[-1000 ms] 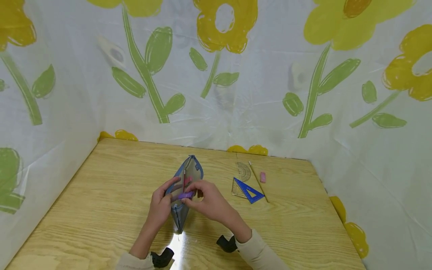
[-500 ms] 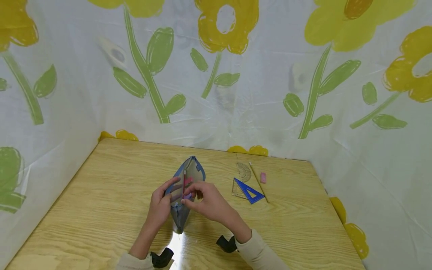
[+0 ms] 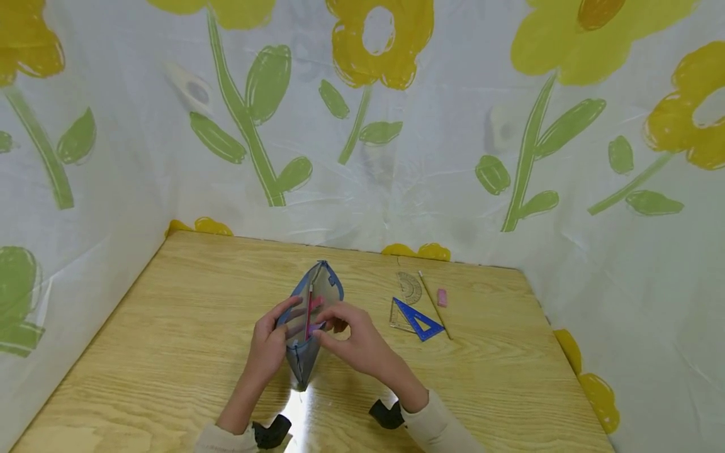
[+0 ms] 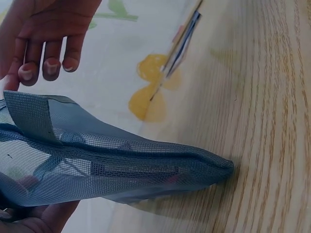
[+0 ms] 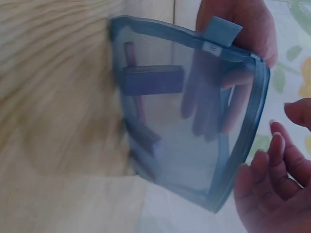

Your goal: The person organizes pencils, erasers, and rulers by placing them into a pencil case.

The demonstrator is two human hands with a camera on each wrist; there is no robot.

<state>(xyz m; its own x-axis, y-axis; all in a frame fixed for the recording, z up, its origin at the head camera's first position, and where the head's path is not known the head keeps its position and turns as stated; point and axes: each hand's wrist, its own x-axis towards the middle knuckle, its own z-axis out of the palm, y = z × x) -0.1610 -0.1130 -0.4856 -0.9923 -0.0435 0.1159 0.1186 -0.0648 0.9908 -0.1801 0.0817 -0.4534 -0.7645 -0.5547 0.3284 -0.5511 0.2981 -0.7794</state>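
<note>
A blue-grey mesh pencil case (image 3: 303, 365) stands on the table with its top gaping. My left hand (image 3: 270, 336) grips its left side, some fingers showing through the mesh in the right wrist view. Inside lie a red pencil (image 3: 309, 308), a pink piece (image 3: 318, 302) and a purple block (image 5: 153, 80) like an eraser; another dark block (image 5: 143, 138) lies low in the case. At the right rim is my right hand (image 3: 359, 340), fingers loosely bent; in the right wrist view they are beside the case and hold nothing.
To the right of the case lie a clear protractor (image 3: 409, 287), a yellow pencil (image 3: 435, 304), a pink eraser (image 3: 442, 297) and a blue set square (image 3: 419, 319) overlapping a clear one (image 3: 398, 318). A flower-print sheet (image 3: 442, 176) walls off the table's back and sides.
The purple block was pinched in my right hand over the case; now it is down inside. My right hand has let go and drawn slightly right. The left hand stays put.
</note>
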